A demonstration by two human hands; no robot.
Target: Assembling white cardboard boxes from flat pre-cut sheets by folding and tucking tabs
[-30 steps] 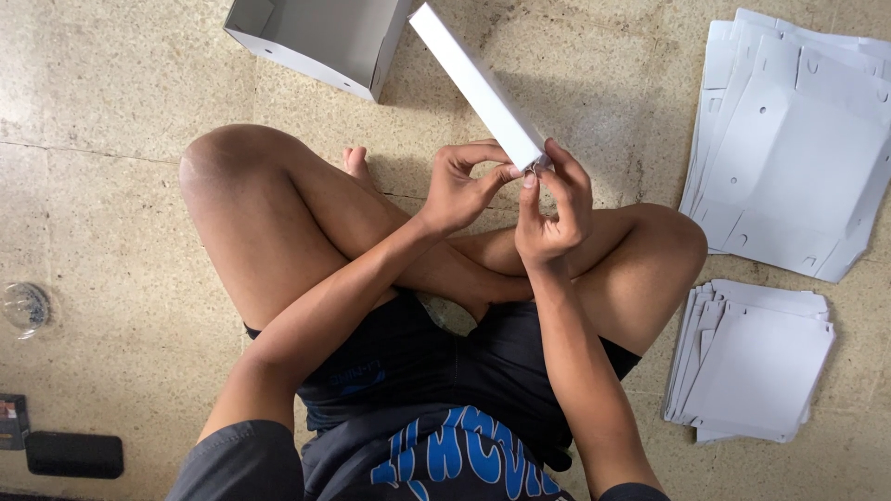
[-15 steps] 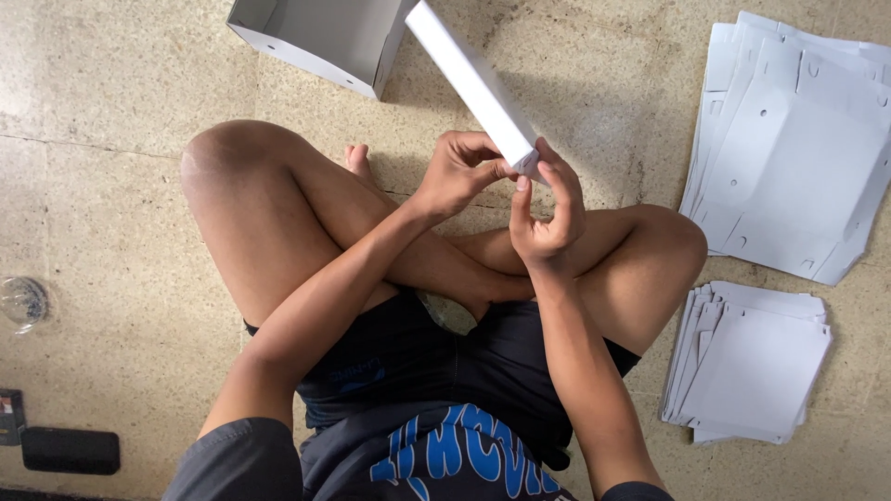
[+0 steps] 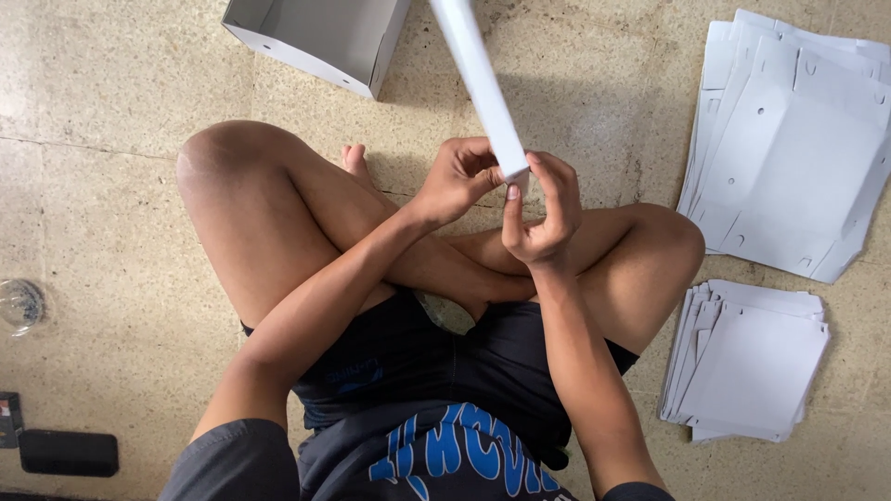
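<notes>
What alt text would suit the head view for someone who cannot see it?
A person sitting cross-legged on a stone floor pinches the near end of a folded white cardboard piece with both left hand and right hand. An open white box lies ahead; flat white sheets are stacked alongside.

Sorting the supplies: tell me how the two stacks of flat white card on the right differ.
The upper stack is larger and fanned out loosely, with cut tabs and holes showing; the lower stack is smaller, tidier and plainer on top. The upper runs off the frame; the lower lies whole. Both are white and rest on the floor.
</notes>
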